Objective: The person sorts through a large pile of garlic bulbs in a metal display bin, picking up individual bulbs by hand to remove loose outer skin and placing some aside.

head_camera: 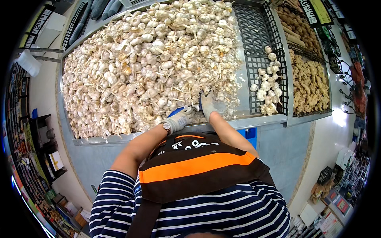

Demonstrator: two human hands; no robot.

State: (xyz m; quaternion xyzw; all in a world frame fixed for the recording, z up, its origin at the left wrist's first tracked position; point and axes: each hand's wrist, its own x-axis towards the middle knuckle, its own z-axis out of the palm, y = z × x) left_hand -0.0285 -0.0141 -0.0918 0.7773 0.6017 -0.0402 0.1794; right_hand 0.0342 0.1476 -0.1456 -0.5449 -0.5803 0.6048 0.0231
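A wide heap of garlic bulbs fills most of the metal display counter before me. At the heap's near edge are both my hands, in pale work gloves with blue palms. My left hand, with a watch at the wrist, reaches in among the bulbs and loose skins; a whitish piece shows at its fingertips, but whether it is gripped is unclear. Just to the right, my right hand points into the heap with its fingers bent. What lies under its palm is hidden. A small gap separates the two hands.
Right of the heap, a black plastic crate holds a group of cleaner garlic bulbs. Beyond it are ginger roots and a bin of brown round produce. Loose garlic skins litter the metal. Dark green gourds lie at far left.
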